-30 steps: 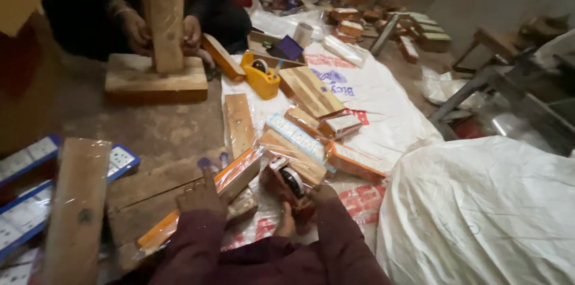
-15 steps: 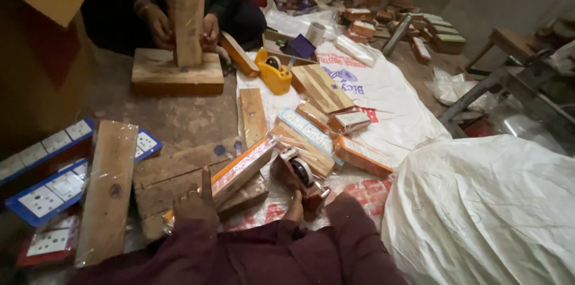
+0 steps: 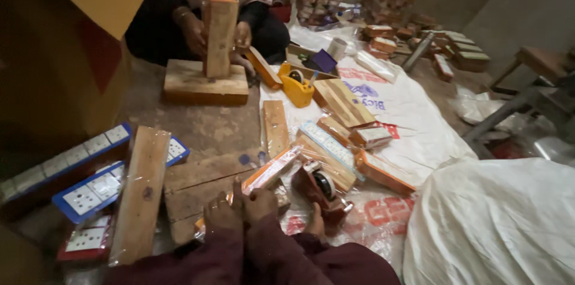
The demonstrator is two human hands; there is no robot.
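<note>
My left hand (image 3: 230,210) presses down on the near end of a long orange-and-white packet (image 3: 272,168) wrapped in clear plastic, which lies across a wooden board (image 3: 191,192). My right hand (image 3: 314,223) grips the back of a dark red tape dispenser (image 3: 320,192) just to the right of the packet. Both of my sleeves are maroon. Much of each hand is hidden by the sleeves and by the low light.
A person sitting opposite holds an upright plastic-wrapped wooden block (image 3: 220,33) on a wooden base (image 3: 203,84). A yellow tape dispenser (image 3: 296,87), loose planks and orange packets lie on a white sack sheet (image 3: 413,111). Blue-edged packs (image 3: 90,186) are at left, a cardboard box (image 3: 66,45) far left, and a white sack (image 3: 497,219) right.
The view has tilted and drawn closer to the floor. My hands have stayed on the packet and the tape dispenser. The person opposite still holds the upright block.
</note>
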